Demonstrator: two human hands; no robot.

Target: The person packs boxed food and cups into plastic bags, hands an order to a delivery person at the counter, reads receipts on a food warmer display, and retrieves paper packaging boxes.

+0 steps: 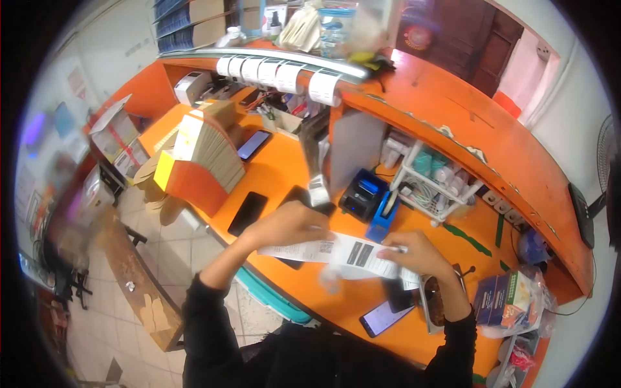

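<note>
A strip of white printed labels (359,253) stretches between my two hands above the orange desk; a square code and dark blocks show on it. Its left end is gripped by my left hand (294,223), fingers closed over the paper. At the other end my right hand (414,252) pinches the strip between thumb and fingers. A blurred white piece hangs below the middle. Beneath my left hand lies a dark phone, partly hidden, and beside it another black phone (248,213). Under my right hand, a phone with a lit screen (386,319) rests near the desk edge.
A blue tape dispenser (381,223) and a black device (363,194) stand behind the strip. A white basket (430,184) holds rolls and cables. Stacked brown envelopes (217,161) fill the left side. Labels (323,86) hang from the orange shelf. A bagged box (508,301) sits right.
</note>
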